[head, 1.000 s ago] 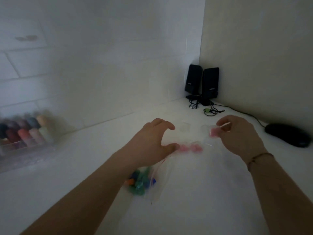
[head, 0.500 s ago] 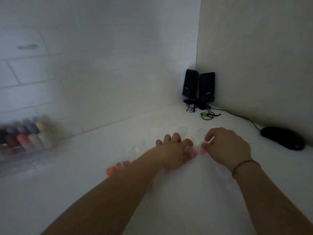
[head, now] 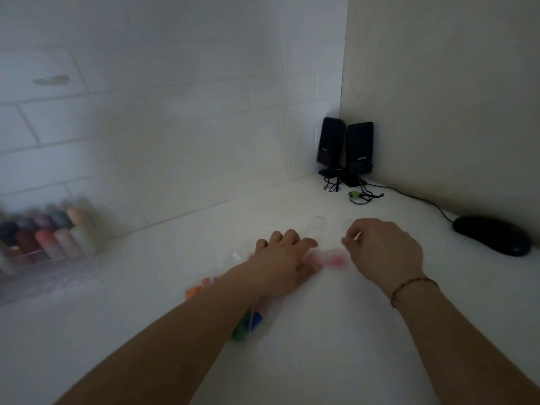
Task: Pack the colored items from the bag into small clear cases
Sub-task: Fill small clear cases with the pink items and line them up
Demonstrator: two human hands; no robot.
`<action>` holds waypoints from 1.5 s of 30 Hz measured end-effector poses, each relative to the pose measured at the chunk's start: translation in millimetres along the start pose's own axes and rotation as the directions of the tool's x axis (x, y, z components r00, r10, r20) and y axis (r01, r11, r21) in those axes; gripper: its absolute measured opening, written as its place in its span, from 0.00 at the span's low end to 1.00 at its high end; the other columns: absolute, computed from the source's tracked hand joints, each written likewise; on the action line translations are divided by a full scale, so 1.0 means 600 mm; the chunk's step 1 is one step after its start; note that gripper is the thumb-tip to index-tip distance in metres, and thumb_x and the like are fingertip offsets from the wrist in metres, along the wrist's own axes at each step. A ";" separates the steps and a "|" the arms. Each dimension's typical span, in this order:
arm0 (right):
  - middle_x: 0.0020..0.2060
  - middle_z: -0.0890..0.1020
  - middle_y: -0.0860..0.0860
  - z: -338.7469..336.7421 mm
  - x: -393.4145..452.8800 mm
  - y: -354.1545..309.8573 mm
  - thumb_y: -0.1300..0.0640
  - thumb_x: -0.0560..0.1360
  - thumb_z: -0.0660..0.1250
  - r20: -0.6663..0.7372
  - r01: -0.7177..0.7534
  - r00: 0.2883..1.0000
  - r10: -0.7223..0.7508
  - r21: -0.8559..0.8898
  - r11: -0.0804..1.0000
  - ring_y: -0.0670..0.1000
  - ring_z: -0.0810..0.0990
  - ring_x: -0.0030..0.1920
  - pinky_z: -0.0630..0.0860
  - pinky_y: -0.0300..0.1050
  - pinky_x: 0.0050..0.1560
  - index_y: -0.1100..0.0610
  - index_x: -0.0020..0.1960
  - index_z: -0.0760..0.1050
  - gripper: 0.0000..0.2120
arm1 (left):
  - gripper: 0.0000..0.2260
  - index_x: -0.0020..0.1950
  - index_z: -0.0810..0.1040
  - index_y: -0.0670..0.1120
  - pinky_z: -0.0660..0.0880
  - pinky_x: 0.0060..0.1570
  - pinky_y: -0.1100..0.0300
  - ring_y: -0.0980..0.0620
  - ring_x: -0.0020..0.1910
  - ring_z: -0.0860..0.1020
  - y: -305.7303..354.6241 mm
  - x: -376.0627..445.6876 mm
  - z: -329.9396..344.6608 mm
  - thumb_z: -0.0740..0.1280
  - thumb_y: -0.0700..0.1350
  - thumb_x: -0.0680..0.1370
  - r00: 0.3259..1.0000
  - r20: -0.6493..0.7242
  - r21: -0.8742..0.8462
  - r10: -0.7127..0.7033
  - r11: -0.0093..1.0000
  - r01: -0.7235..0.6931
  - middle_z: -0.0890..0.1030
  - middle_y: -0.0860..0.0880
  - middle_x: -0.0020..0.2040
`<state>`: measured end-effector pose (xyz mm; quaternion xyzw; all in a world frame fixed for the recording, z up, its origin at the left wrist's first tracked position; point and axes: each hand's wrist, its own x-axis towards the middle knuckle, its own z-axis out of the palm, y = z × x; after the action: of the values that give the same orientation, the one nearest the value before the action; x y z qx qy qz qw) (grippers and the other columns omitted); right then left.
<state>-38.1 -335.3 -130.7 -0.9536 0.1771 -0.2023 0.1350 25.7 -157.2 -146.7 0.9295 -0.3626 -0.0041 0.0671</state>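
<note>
My left hand [head: 285, 260] lies palm down on the white table, with its thumb and fingertips closed around a blurred pink item [head: 312, 261]. A second pink item [head: 336, 260] lies on the table between my hands. My right hand [head: 385, 252] hovers just right of it, fingers curled into a pinch; what they hold is too blurred to tell. Two small clear cases [head: 317, 223] [head: 349, 224] stand just beyond my fingers. The clear bag [head: 251, 324], with green and blue items inside, lies partly under my left forearm. Orange and pink items [head: 201, 287] sit to the left of that arm.
A clear organiser with coloured bottles [head: 43, 238] stands at the left against the tiled wall. Two black speakers [head: 346, 150] with cables fill the far corner. A black mouse [head: 492, 235] lies at the right, its cable running along the wall.
Both hands have come down and together around the pink items. My left hand dropped from above the bag to lie flat on the table. The right hand's pink piece no longer shows.
</note>
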 end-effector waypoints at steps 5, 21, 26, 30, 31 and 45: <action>0.56 0.76 0.47 -0.005 0.004 0.025 0.56 0.75 0.65 0.123 0.032 0.992 -0.023 -0.071 0.997 0.53 0.69 0.62 0.72 0.47 0.52 0.44 0.62 0.74 0.17 | 0.27 0.75 0.59 0.57 0.58 0.68 0.49 0.50 0.69 0.63 -0.021 -0.045 -0.054 0.57 0.64 0.78 0.981 -0.194 -0.086 -0.001 0.996 -0.016 0.64 0.54 0.72; 0.53 0.80 0.45 0.012 0.001 0.017 0.48 0.74 0.68 0.132 0.069 0.990 -0.046 -0.173 0.983 0.51 0.70 0.59 0.69 0.45 0.53 0.44 0.60 0.72 0.14 | 0.15 0.59 0.76 0.59 0.54 0.71 0.42 0.64 0.65 0.66 -0.125 -0.213 -0.047 0.64 0.54 0.73 0.966 -0.206 -0.178 0.159 0.964 -0.197 0.71 0.65 0.60; 0.54 0.81 0.47 -0.008 0.002 0.010 0.47 0.75 0.67 -0.004 0.052 0.999 -0.053 -0.108 0.993 0.54 0.73 0.56 0.70 0.47 0.53 0.46 0.59 0.75 0.13 | 0.06 0.49 0.79 0.54 0.70 0.58 0.50 0.59 0.54 0.74 -0.100 -0.207 -0.057 0.65 0.48 0.74 0.884 -0.458 -0.169 0.095 0.967 -0.191 0.77 0.61 0.51; 0.48 0.82 0.45 -0.026 -0.019 -0.037 0.44 0.75 0.66 -0.228 0.273 0.947 -0.225 0.211 0.939 0.52 0.74 0.48 0.68 0.43 0.48 0.48 0.57 0.79 0.14 | 0.17 0.56 0.77 0.59 0.70 0.57 0.63 0.64 0.54 0.73 -0.062 -0.206 -0.084 0.62 0.66 0.73 0.952 -0.299 -0.101 0.066 0.990 -0.100 0.77 0.64 0.54; 0.47 0.82 0.43 -0.027 -0.030 -0.053 0.42 0.74 0.65 -0.262 0.358 0.920 -0.291 0.262 0.896 0.49 0.74 0.46 0.67 0.39 0.47 0.48 0.56 0.79 0.15 | 0.20 0.57 0.77 0.59 0.70 0.55 0.67 0.65 0.54 0.74 -0.058 -0.202 -0.097 0.60 0.69 0.73 0.954 -0.299 -0.197 0.005 0.978 -0.067 0.77 0.65 0.54; 0.40 0.82 0.44 -0.009 -0.105 -0.124 0.44 0.75 0.64 -0.375 0.646 0.760 -0.531 0.523 0.556 0.45 0.80 0.42 0.74 0.42 0.43 0.46 0.45 0.77 0.06 | 0.24 0.59 0.81 0.41 0.80 0.46 0.62 0.47 0.49 0.84 -0.076 -0.168 -0.093 0.79 0.47 0.65 0.995 0.016 -0.985 0.096 -0.170 0.032 0.83 0.38 0.53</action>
<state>-73.4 -244.7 -122.7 -0.8342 -0.2196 -0.3644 0.3510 -14.8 -49.2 -101.7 0.5371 -0.2558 -0.3170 0.7387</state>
